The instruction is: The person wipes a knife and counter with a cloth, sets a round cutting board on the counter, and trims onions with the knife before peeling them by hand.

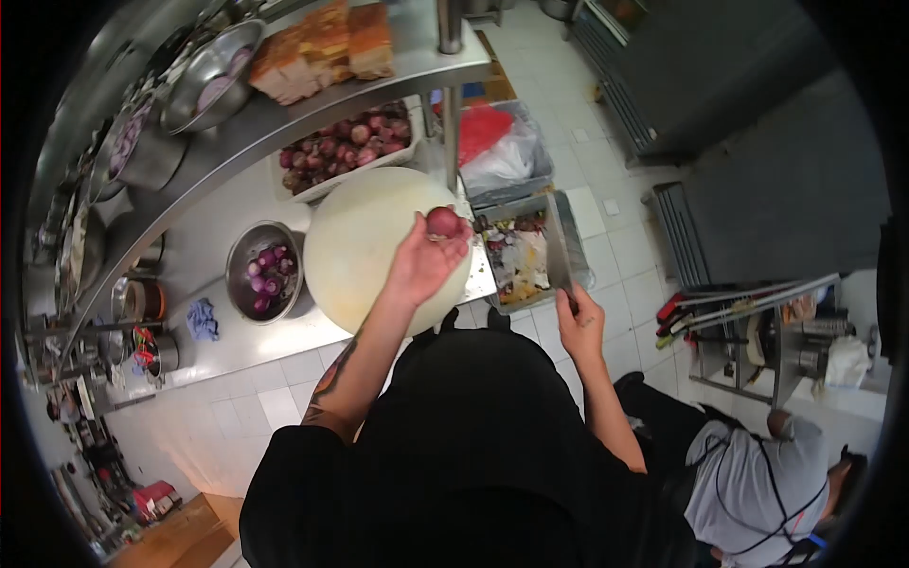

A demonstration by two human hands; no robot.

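My left hand (431, 263) is palm up above the round pale cutting board (365, 241), its fingers curled around a red onion (442, 222). Off to the right, my right hand (580, 320) grips a knife (561, 248) by its handle. The wide blade points away from me, over the right side of a grey waste bin (516, 305) holding scraps and peels. Left of the board stands a steel bowl (237, 276) with several peeled red onions (272, 273). Behind the board, a white crate (413, 142) holds many unpeeled red onions (346, 147).
A steel shelf (417, 71) above the counter carries slabs of layered meat (322, 47) and metal bowls (213, 80). A blue cloth (202, 320) lies on the counter (204, 237). Another bin with plastic bags (507, 151) stands beyond. A person in grey (757, 483) bends at lower right.
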